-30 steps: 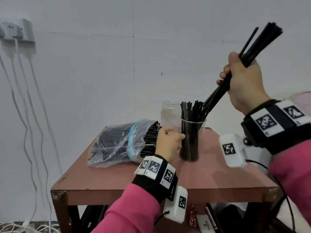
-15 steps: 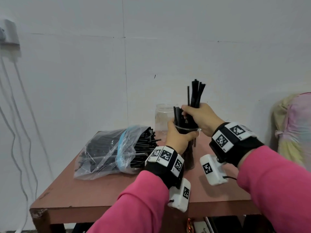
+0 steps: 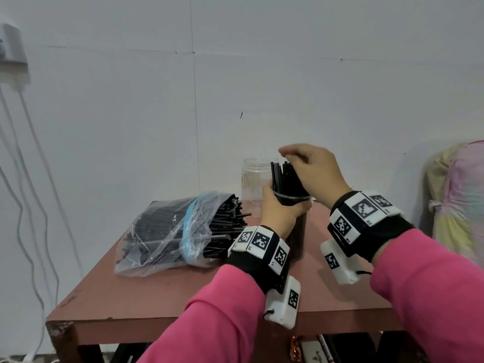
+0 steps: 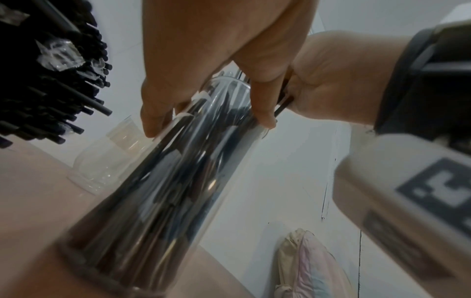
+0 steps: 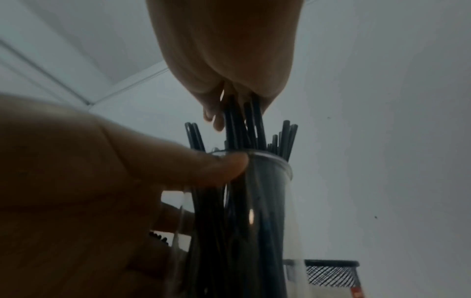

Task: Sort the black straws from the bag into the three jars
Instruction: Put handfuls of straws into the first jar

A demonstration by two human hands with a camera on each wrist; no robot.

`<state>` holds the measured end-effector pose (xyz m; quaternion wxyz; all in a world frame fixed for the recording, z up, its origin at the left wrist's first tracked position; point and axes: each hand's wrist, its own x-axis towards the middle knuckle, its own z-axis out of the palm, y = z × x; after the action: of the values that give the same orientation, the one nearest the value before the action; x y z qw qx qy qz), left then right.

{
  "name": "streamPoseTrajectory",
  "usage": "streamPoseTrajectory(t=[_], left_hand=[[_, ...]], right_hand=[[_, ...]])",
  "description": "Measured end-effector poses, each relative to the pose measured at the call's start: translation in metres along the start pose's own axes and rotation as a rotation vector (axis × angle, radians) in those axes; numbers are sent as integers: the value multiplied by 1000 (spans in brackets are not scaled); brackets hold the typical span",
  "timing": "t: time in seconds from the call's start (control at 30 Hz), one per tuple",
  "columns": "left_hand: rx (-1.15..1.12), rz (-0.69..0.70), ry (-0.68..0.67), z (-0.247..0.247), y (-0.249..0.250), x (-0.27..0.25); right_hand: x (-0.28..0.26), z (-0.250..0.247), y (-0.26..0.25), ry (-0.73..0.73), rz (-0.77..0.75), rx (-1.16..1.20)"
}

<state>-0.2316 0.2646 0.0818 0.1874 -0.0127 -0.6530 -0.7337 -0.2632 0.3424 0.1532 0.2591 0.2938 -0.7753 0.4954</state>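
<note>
A clear jar (image 3: 298, 237) packed with black straws (image 3: 284, 179) stands on the reddish table (image 3: 157, 297). My left hand (image 3: 280, 210) grips it just under the rim. My right hand (image 3: 311, 169) is curled over the jar's mouth, its fingers closed round the tops of several straws. The right wrist view shows those straws (image 5: 237, 125) running up into my right hand (image 5: 229, 50) above the jar (image 5: 267, 201). A second, empty jar (image 3: 252, 179) stands behind. The clear bag of straws (image 3: 167, 231) lies to the left, its open end towards the jars.
A pastel cloth bundle (image 3: 461, 200) sits off the table's right side. White cables (image 3: 23, 179) hang down the wall at left. A black mesh holder (image 5: 331, 274) shows low in the right wrist view. Small items (image 3: 314, 349) lie under the table.
My right hand came down from high on the right with its bunch of straws and pushed them into the jar. My left hand kept its grip on the jar.
</note>
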Motion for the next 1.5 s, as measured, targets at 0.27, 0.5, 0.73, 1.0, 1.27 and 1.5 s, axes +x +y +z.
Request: streamPoseTrajectory(t=[0.27, 0.5, 0.73, 1.0, 1.27, 1.5], left_hand=[[89, -35, -18, -21, 20, -27], [267, 129, 136, -118, 53, -70], [1121, -72, -6, -171, 29, -84], [1254, 71, 125, -153, -7, -89], [916, 403, 106, -159, -22, -76], [1384, 334, 100, -161, -36, -76]], right_hand=[[-12, -10, -27, 254, -186, 165], [-73, 15, -31, 179, -106, 328], [-129, 87, 1, -30, 304, 365], [-134, 138, 21, 40, 436, 527], [-134, 135, 29, 166, 441, 626], [-134, 137, 35, 172, 494, 646]])
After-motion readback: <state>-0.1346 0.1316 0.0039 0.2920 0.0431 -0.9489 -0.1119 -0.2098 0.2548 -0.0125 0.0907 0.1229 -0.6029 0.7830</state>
